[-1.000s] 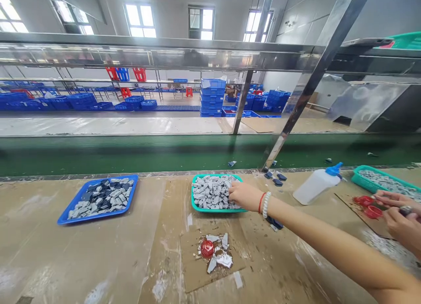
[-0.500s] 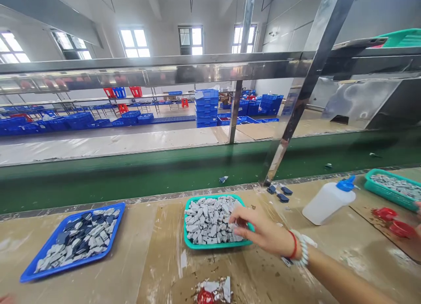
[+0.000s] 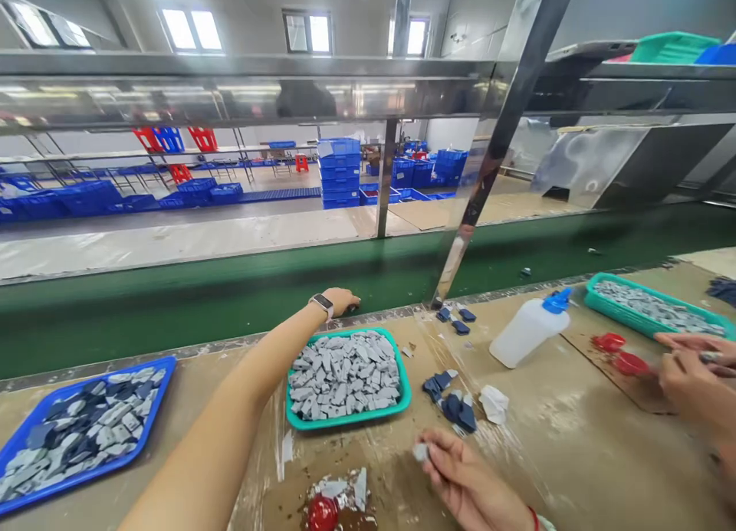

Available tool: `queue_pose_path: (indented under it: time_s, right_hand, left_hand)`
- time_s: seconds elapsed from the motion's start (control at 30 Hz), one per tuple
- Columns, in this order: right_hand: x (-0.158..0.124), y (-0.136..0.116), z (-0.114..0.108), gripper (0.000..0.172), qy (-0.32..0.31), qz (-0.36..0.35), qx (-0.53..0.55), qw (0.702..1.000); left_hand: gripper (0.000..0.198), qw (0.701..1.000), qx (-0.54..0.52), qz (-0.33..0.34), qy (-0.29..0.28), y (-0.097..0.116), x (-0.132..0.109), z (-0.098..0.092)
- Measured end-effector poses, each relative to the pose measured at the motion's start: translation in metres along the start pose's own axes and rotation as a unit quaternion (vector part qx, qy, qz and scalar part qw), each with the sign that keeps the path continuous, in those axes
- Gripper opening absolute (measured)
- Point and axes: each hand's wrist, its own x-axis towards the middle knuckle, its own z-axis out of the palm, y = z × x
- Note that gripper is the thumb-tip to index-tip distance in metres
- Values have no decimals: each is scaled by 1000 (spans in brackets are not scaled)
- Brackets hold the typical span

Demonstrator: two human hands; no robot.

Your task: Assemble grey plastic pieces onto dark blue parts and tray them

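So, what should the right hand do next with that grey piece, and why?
Probably set the grey piece down on the cardboard beside the red cup. The right hand pinches it close to that patch, where other grey pieces already lie, while the left hand is off at the edge of the belt.

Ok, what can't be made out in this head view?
- Left hand: its fingers hide whatever they touch at the belt edge.
- Grey piece in the right hand: the fingers hide part of it.
- Red object: the bottom edge of the view cuts it off, so its shape is unclear.
- Co-worker's hands: the right edge cuts them off, and what they hold is too small to identify.
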Motion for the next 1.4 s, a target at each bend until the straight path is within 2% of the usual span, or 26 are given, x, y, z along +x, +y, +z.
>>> queue_pose_path:
  time_s: [0.1,0.2,0.27,0.33,0.4,0.47,0.53,0.6,0.7,0.8,0.87,0.9,0.97,1.03,1.1,1.2,1.27,1.33,1.4]
  right_hand:
    - [-6,-8,-7,20,0,156,182,971]
    - [-11,-17,-8,18,13,211,241,947]
    - [-14,-18,-5,19,11,216,237,947]
    - [-18,-14,0,26,27,197,193,961]
    - [-24,-9,6,33,46,146,100,983]
    - [-33,-2,14,29,43,66,-32,996]
    - [-42,4,24,22,13,-18,-154,988]
    - [-52,10,36,19,-16,-91,-236,967]
    - [-61,20,53,20,-27,-180,-313,932]
    - [-65,29,65,20,-35,-223,-382,896]
    - [-66,32,69,22,-52,-225,-421,877]
    - [-66,33,69,24,-63,-221,-435,871]
    - [-66,32,67,29,-84,-209,-444,867]
    - [-64,29,64,32,-100,-189,-422,881]
    - [-59,23,60,30,-101,-136,-364,916]
    - [-51,12,58,32,-84,1,-215,973]
    - [-48,2,59,33,-70,62,-115,989]
    - [-48,-11,63,29,-60,50,-61,995]
    - [-52,-24,67,20,-45,-21,-67,997]
  left_hand:
    - [30,997,-52,-35,41,8,-15,2]
    - [32,990,-89,-69,83,11,-40,-12]
    - [32,983,-109,-92,112,11,-62,-26]
    - [32,975,-128,-114,141,11,-93,-41]
    - [32,965,-147,-136,168,12,-137,-51]
    - [34,956,-165,-156,187,18,-191,-53]
    - [42,933,-243,-163,212,31,-251,-43]
    - [41,876,-377,-182,240,54,-307,-22]
    - [35,746,-537,-279,279,97,-364,20]
    - [35,640,-584,-378,325,137,-389,55]
    - [40,603,-593,-402,351,156,-394,69]
    - [42,597,-592,-407,357,163,-394,73]
    - [44,611,-578,-411,351,171,-393,77]
    - [42,647,-565,-402,318,174,-389,79]
    - [39,691,-563,-371,262,173,-381,79]
    - [31,756,-547,-316,173,170,-361,78]
    - [26,783,-532,-287,145,171,-344,74]
    - [25,790,-539,-255,142,175,-328,70]
    - [29,784,-562,-223,142,181,-314,65]
